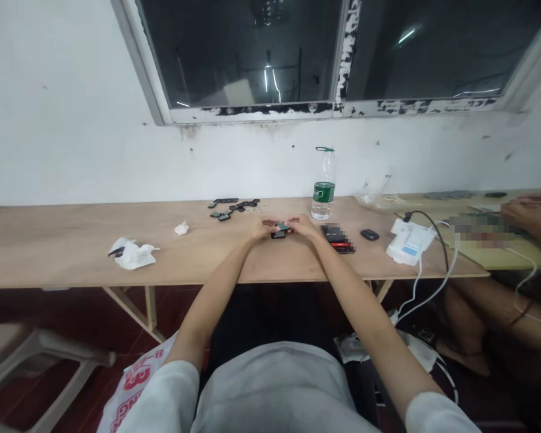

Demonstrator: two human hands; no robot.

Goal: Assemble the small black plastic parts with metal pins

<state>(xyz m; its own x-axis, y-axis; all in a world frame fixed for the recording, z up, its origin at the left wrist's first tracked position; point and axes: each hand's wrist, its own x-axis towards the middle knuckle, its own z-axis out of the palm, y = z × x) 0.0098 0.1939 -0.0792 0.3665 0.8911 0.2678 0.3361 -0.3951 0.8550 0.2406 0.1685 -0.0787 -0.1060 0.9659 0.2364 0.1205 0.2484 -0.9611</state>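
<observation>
Both my hands meet at the middle of the wooden table (72, 246). My left hand (260, 228) and my right hand (303, 226) pinch a small dark green-and-black part (281, 227) between their fingertips, just above the tabletop. A second small dark piece (278, 235) lies under it on the table. Behind my hands, several similar dark parts (232, 208) lie scattered near the wall.
A plastic water bottle (323, 191) with a green label stands behind my right hand. A phone (337, 236), a small black case (369, 234) and a white power strip (408, 242) with cables lie to the right. Crumpled tissues (132, 252) lie left. Another person's hand (528, 214) works at far right.
</observation>
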